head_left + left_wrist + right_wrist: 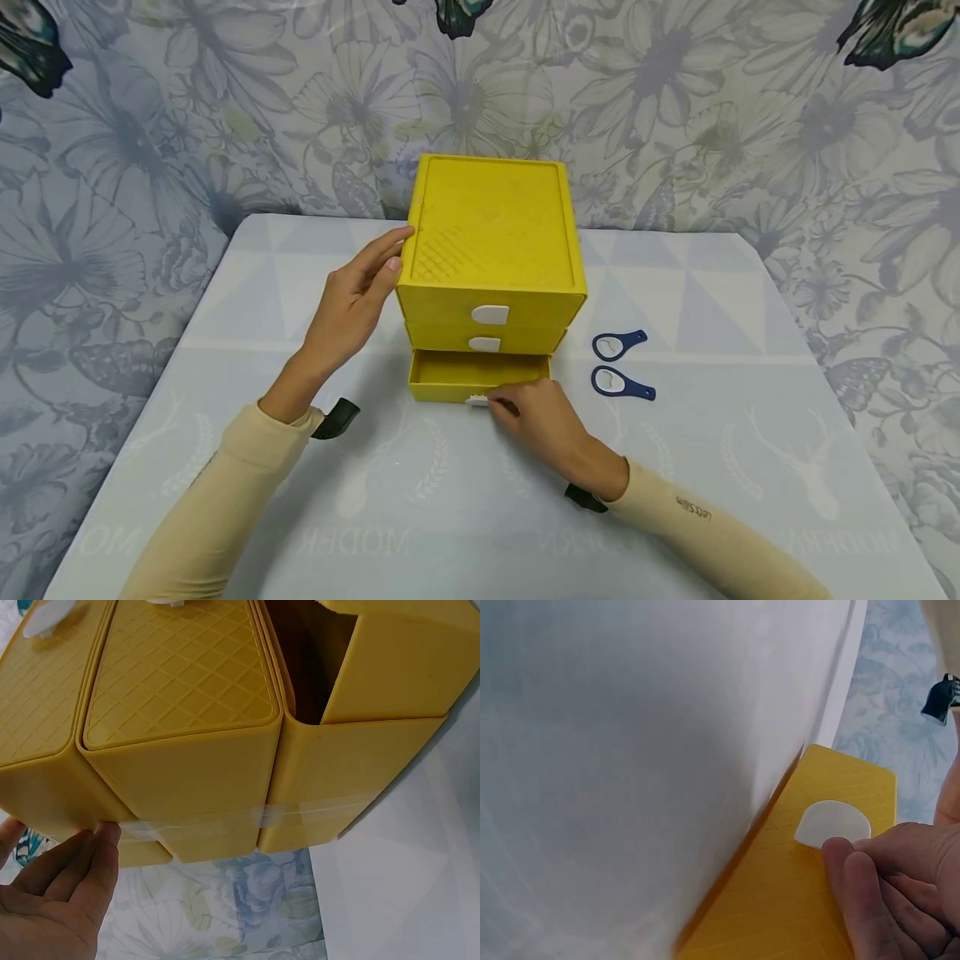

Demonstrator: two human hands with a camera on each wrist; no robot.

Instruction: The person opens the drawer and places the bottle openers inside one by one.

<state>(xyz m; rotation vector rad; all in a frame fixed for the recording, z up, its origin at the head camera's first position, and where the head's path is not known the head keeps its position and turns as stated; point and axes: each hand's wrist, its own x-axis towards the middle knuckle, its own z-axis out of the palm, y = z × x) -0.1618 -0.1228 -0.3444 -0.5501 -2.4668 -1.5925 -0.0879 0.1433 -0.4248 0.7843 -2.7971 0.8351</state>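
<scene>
A yellow three-drawer box with white handles stands on the table. Its bottom drawer is pulled partway out, and the inside shows from above in the head view. With thumb and fingers my right hand pinches the edge of that drawer's white handle. My left hand rests its fingertips on the left side of the box near the top, fingers extended; the left wrist view shows the fingers against the yellow wall beside a strip of clear tape.
Two dark blue paddle-shaped items with pale ovals, one farther back and one nearer, lie right of the box. The patterned table ends just behind the box, where a flowered backdrop rises.
</scene>
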